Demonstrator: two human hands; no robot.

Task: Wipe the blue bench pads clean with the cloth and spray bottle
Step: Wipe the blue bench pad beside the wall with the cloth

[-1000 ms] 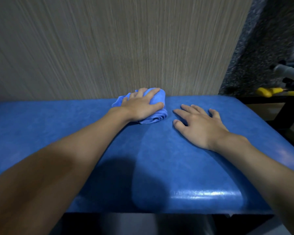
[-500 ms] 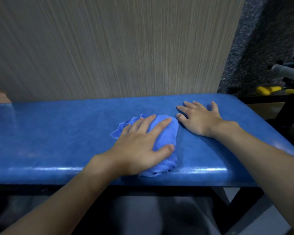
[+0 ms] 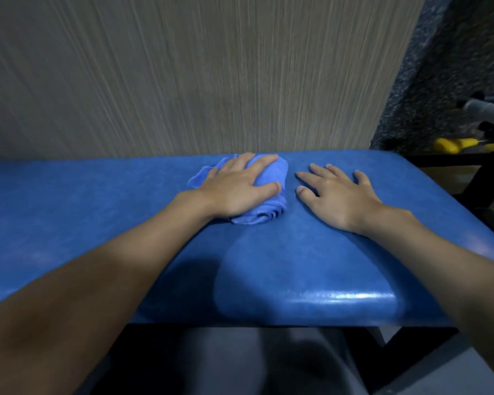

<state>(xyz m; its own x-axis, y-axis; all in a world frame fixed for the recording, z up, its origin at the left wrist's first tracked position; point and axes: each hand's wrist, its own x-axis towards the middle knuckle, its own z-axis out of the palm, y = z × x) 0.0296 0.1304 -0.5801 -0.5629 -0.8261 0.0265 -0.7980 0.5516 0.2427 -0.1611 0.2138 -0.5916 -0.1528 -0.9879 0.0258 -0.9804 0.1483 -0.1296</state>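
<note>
A long blue bench pad [image 3: 97, 229] runs across the view in front of a wood-grain wall. My left hand [image 3: 240, 189] presses flat on a bunched blue cloth [image 3: 271, 172] near the pad's far edge, fingers straight over it. Beside the cloth, my right hand [image 3: 337, 195] rests palm down on the pad with fingers spread, holding nothing. A damp-looking streak shows on the pad toward the near edge. No spray bottle is in view.
A wood-grain wall panel [image 3: 197, 75] stands right behind the pad. At the right are a black metal frame [image 3: 479, 181], a yellow-handled part [image 3: 451, 145] and a grey bar [image 3: 488, 109]. My legs show below the pad's front edge.
My left hand slid the cloth from the pad's near edge back to its far edge by the wall. My right hand stayed flat on the pad.
</note>
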